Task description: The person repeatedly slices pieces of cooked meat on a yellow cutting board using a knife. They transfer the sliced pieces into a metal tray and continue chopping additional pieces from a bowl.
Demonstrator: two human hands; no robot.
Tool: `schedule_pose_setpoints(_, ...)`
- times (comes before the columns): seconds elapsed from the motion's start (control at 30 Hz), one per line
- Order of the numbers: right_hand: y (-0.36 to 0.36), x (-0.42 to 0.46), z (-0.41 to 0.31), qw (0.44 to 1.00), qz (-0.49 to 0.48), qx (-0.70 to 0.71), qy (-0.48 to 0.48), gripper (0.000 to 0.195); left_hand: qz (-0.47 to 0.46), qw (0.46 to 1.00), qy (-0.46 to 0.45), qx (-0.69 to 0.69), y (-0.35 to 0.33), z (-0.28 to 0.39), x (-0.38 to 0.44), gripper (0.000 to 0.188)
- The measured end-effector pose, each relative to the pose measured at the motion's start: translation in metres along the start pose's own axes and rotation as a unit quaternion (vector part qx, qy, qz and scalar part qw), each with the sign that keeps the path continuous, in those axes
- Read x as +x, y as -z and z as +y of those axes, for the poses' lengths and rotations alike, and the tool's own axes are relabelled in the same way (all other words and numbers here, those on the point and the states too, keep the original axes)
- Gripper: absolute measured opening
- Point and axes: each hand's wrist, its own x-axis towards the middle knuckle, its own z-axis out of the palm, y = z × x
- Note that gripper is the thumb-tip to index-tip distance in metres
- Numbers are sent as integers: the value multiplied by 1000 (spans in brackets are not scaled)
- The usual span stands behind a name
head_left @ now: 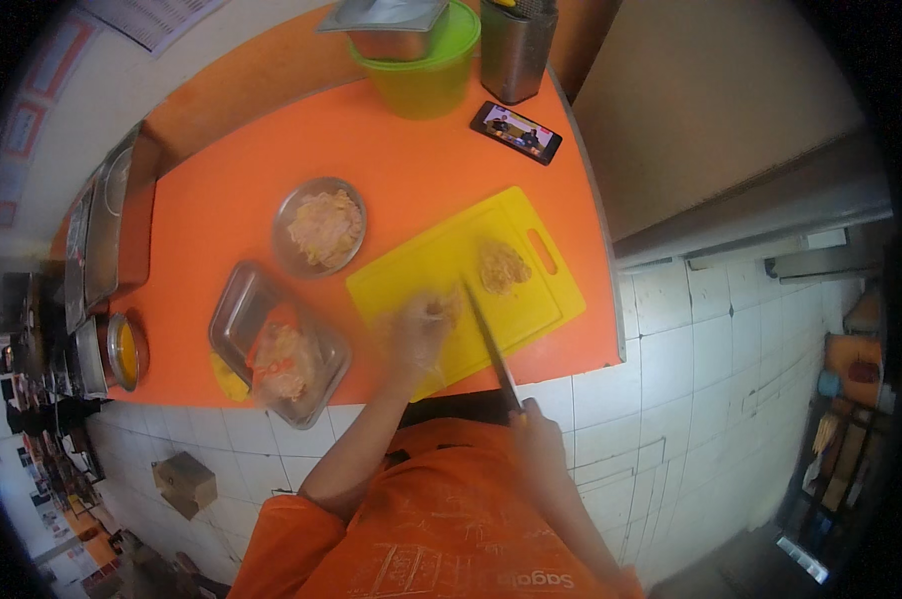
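Observation:
My left hand (418, 333), in what looks like a clear plastic glove, presses on the yellow cutting board (406, 278). It is blurred, and its fingertips hold a small piece of raw meat (451, 303), perhaps chicken. The handle of a long kitchen knife (490, 337) is in my right hand (538, 442), near the table's front edge. Its blade slants up over the board, the tip just right of the held piece. A heap of cut meat (504, 266) lies on the board to the right of the blade.
Left of the board are a metal bowl (280, 254) of pale meat and a metal tray (233, 303) holding a plastic bag (282, 359) of meat. Behind stand a lidded green tub (421, 86), a knife block (518, 56) and a phone (516, 133). Metal containers (121, 224) line the left.

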Motion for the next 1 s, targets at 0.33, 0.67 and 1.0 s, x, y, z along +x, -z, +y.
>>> schedule_pose_setpoints(0.33,3,8,-6,995,-26,-96,17,18,72,977,4,202,-4,-33,-5,20)
schedule_pose_setpoints(0.67,3,6,-9,993,-34,-108,32,17,44,963,-2,266,2,-26,1,26)
schedule_pose_setpoints(1.0,-12,19,-17,994,-39,-90,39,16,9,969,28,246,5,-28,0,19)
